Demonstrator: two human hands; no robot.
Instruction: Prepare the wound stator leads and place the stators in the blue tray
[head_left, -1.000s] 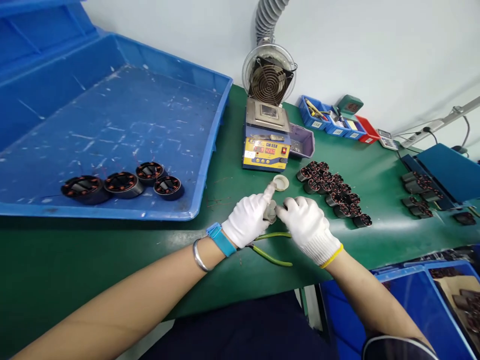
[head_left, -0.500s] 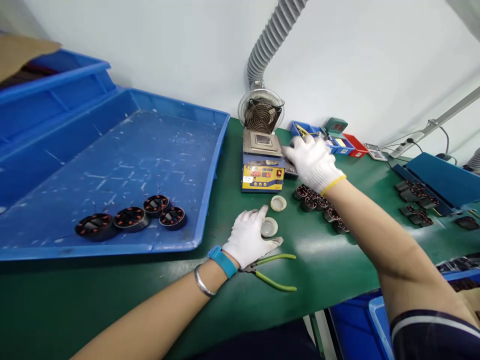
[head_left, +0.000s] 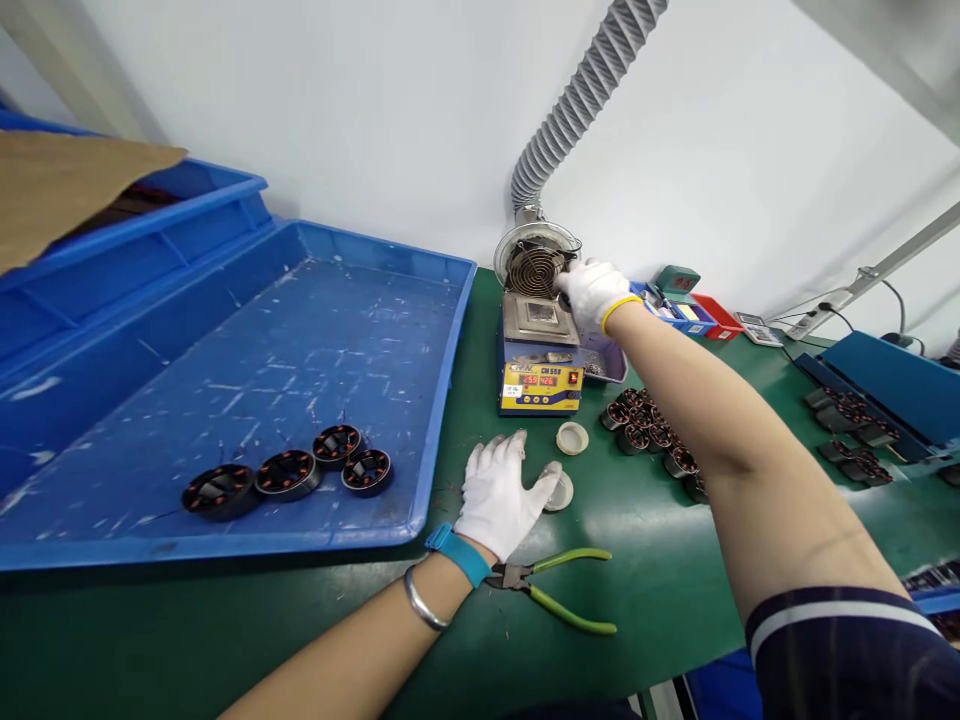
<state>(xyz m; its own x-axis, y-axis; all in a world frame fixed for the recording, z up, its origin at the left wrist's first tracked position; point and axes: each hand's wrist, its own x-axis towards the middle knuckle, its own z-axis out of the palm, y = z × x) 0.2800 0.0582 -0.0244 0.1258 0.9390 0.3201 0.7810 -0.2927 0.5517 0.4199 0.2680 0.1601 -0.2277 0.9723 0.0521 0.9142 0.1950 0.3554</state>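
Our left grip (head_left: 499, 500) is spread apart, its thumb at the lower dish (head_left: 559, 493); the upper dish (head_left: 572, 438) sits just ahead of it. Left of that grip, the blue tray (head_left: 300, 360) holds four wound rings (head_left: 288, 474). Our right grip (head_left: 592, 290), whose closure we cannot tell, hovers beside the yellow-fronted unit (head_left: 540, 388). Below it, the purple bin (head_left: 616, 362) contains grey scraps.

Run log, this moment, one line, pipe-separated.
left hand: open, thumb over pale dish | right hand: at edge of fan, grip unclear | pliers: on green bench, handles spread
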